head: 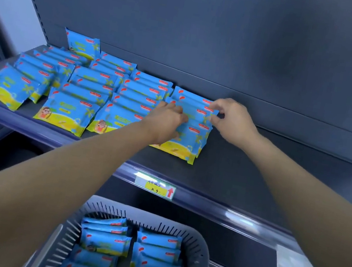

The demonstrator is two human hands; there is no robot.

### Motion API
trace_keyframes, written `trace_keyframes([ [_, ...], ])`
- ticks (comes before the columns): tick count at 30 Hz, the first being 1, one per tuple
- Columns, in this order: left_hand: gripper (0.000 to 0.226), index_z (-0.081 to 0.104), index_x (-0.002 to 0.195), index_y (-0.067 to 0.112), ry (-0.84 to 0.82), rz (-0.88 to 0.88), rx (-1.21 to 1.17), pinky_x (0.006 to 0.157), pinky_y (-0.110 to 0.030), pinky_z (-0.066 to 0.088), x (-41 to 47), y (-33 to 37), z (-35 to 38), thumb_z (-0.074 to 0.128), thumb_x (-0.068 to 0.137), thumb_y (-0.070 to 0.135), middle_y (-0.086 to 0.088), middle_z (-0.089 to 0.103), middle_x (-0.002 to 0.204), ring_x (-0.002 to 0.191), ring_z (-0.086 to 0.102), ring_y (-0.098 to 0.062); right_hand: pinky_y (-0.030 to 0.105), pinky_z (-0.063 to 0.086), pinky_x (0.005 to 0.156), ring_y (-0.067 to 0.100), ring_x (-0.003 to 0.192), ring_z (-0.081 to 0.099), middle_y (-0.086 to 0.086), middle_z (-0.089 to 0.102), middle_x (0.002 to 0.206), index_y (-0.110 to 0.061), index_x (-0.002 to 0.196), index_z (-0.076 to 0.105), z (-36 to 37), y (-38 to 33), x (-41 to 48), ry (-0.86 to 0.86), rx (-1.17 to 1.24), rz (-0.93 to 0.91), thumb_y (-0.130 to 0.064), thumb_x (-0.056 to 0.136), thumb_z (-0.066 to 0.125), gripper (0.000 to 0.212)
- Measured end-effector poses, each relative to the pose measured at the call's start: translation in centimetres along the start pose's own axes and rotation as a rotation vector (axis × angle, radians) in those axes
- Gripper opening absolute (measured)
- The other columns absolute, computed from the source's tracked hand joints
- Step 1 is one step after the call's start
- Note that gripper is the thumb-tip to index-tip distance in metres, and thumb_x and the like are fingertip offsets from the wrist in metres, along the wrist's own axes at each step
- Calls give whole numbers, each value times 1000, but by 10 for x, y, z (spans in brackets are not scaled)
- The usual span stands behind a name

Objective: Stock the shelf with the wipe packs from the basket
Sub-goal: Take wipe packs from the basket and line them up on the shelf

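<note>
- Pinches, with the right hand [231, 117], the right end of a wipe pack [194, 110] in the rightmost row [183, 141] on the shelf [268, 172], thumb and fingertips closed on the pack's edge.
- Rests on the same row with the left hand [168, 120], fingers bent over the packs' left ends; cannot tell whether gripping or only steadying.
- Runs left to right by its long axis, that wipe pack, from one hand across to the other: just left of the right hand, just past the left hand's fingers.
- Seems to call for squaring the pack in line with its row; right hand better placed for the nudge.
- Keeps further packs [103, 240] in the basket [204, 245], well below and behind both hands, between the forearms.
- Leaves bare shelf right of the right hand.
</note>
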State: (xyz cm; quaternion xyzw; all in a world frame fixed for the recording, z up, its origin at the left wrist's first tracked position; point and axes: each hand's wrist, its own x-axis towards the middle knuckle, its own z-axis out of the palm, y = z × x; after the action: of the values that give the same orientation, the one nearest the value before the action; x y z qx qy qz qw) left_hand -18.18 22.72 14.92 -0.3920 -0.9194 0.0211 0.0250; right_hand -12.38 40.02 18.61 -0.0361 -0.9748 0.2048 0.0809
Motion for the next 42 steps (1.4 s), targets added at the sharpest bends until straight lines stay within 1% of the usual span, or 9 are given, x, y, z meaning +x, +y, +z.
trace_keyframes([
  [6, 48, 43, 131, 12, 167, -7, -20, 101, -36, 24, -18, 7, -10, 56, 88, 29, -10, 46, 126, 119, 40, -29, 39, 33, 98, 25, 118, 44, 2, 50, 128, -15, 124, 55, -8, -18, -37, 83, -211, -87, -22, 89, 58, 35],
  [11, 46, 47, 128, 10, 420, 28, -105, 98, -34, 21, -59, 8, -46, 60, 86, 24, -11, 49, 123, 116, 43, -31, 36, 29, 95, 23, 119, 40, 1, 49, 128, -15, 124, 52, -18, -47, -65, 208, -280, -124, -22, 88, 55, 37],
  [18, 52, 54, 118, 1, 758, 111, -112, 92, -34, 24, -140, 23, -101, 72, 71, 16, -18, 56, 115, 104, 53, -37, 36, 23, 99, 26, 126, 38, 6, 48, 132, -10, 125, 53, -41, -104, -118, 419, -301, -177, -21, 84, 60, 43],
  [23, 51, 55, 117, -2, 861, 148, -162, 92, -36, 24, -189, 34, -120, 72, 72, 17, -21, 56, 114, 106, 37, -25, 37, 25, 97, 30, 125, 42, 9, 50, 132, -7, 123, 55, -51, -134, -159, 549, -354, -203, -21, 82, 60, 43],
  [28, 51, 54, 118, -2, 847, 152, -170, 93, -36, 24, -224, 40, -117, 69, 73, 19, -21, 56, 115, 106, 35, -24, 40, 29, 96, 33, 121, 46, 11, 54, 127, -4, 118, 58, -45, -151, -186, 627, -329, -238, -19, 81, 61, 40],
  [31, 50, 55, 117, -2, 798, 136, -163, 92, -36, 26, -239, 41, -99, 68, 73, 17, -21, 56, 116, 108, 42, -29, 40, 31, 93, 34, 116, 50, 12, 58, 122, -4, 114, 60, -26, -150, -197, 602, -283, -266, -18, 79, 61, 38],
  [35, 50, 57, 117, -1, 628, 115, -169, 90, -38, 29, -256, 44, -50, 72, 72, 16, -20, 58, 113, 103, 55, -38, 36, 25, 93, 31, 116, 49, 9, 57, 122, -7, 116, 59, 21, -130, -212, 385, -290, -279, -21, 82, 61, 37],
  [38, 49, 55, 121, 2, 424, 50, -225, 95, -41, 31, -266, 46, -6, 72, 77, 15, -17, 56, 117, 109, 52, -38, 34, 23, 94, 27, 119, 46, 6, 54, 125, -10, 119, 57, 58, -106, -223, 200, -299, -264, -21, 87, 56, 34],
  [42, 49, 52, 126, 5, 198, -38, -245, 101, -37, 24, -277, 51, 50, 68, 82, 19, -13, 53, 123, 117, 47, -32, 35, 23, 95, 24, 121, 41, 3, 49, 128, -14, 125, 51, 106, -69, -239, -51, -369, -245, -24, 91, 50, 35],
])
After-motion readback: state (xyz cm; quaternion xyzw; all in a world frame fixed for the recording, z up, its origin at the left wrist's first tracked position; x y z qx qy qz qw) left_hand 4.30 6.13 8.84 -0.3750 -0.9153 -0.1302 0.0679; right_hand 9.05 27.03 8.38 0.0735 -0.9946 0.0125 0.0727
